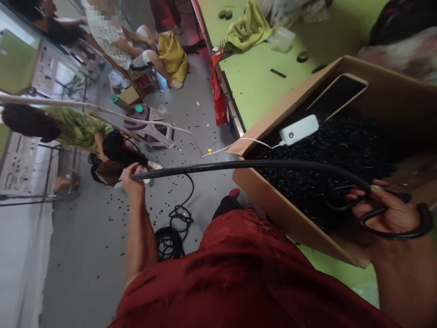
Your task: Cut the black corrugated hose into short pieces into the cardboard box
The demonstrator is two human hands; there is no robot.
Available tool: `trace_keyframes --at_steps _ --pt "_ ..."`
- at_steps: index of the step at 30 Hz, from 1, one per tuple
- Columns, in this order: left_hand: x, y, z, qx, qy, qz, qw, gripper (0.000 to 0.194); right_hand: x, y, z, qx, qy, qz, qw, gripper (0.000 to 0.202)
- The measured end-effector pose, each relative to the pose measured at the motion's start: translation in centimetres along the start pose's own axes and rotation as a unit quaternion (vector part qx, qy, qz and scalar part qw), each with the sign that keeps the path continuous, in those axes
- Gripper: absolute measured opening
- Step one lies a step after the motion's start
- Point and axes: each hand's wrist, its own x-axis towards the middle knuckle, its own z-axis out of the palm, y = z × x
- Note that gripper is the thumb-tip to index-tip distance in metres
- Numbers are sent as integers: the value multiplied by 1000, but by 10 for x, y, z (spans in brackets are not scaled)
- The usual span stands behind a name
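Gripping a tube (246, 165), stretched between left hand (132, 177) and right hand (389, 210), well apart: pinched near its end on the left, over the floor (88, 273), and clasped on the right, over a box (293, 219) of black bits (358, 141), with a black loop (427, 221) around that hand. Crossing the box's near corner, not far from a white device (302, 129).

No wording or numbers can be read.
The white device (299, 130) with a cable on the right bears a small round dark mark, too small to make out; the pale panels (46, 66) on the left carry rows of small dark markings, too blurred to decipher.
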Motion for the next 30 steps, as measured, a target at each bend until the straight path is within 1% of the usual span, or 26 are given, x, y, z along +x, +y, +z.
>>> trace_keyframes --at_steps 2,4,5,7,9,10,12,14,15,16,17,18,19,20,22,23,24,26,27,28,30 --pt "-13 -15 20 31 -54 -19 998 36 1 1 -3 55 -17 39 998 26" --pt "-27 -25 33 82 -160 -43 983 33 1 3 -5 82 -9 45 996 29" --pt "-34 -28 38 95 -199 -48 974 33 0 4 -5 82 -4 43 996 29" --pt "-47 -25 46 116 -265 -51 956 41 -2 7 -4 76 -6 42 996 30" --pt "-57 -12 50 118 -323 -29 939 45 -4 10 -3 75 -25 45 996 33" --pt "-62 -1 51 113 -357 -12 927 43 -4 11 -3 76 -37 45 995 35" --pt "-73 28 45 84 -438 29 894 30 -5 13 -2 76 -53 46 995 36" --pt "-86 69 30 34 -504 84 859 23 -4 15 -2 72 -51 48 995 35" --pt "-94 92 20 -6 -537 121 834 25 -4 15 -2 69 -48 51 995 35" --pt "-102 117 9 -88 -584 178 787 29 -4 15 -2 68 -47 51 995 35" --pt "-111 143 -1 -160 -614 222 740 32 -5 15 -2 67 -49 51 995 35" --pt "-120 169 -9 -217 -624 259 705 33 -5 15 -1 67 -54 49 995 36" --pt "-129 195 -14 -250 -620 303 679 33 -7 14 -1 69 -59 45 995 37" --pt "-138 220 -17 -281 -584 339 682 32 -8 14 1 69 -66 45 994 38" --pt "-155 264 -11 -313 -487 401 710 33 -13 12 3 69 -75 41 994 41" --pt "-163 283 -5 -316 -454 433 712 34 -15 11 5 68 -81 40 994 43" --pt "-171 300 3 -317 -436 466 702 35 -18 10 6 71 -87 32 993 44" --pt "-183 326 22 -287 -427 513 687 38 -23 10 9 81 -92 20 992 45" --pt "-188 336 31 -244 -434 535 683 41 -25 10 10 91 -90 13 992 46" --pt "-191 343 39 -200 -449 552 673 46 -28 10 10 97 -92 5 991 46" --pt "-194 353 52 -131 -491 573 643 54 -31 11 11 102 -91 -16 991 44"
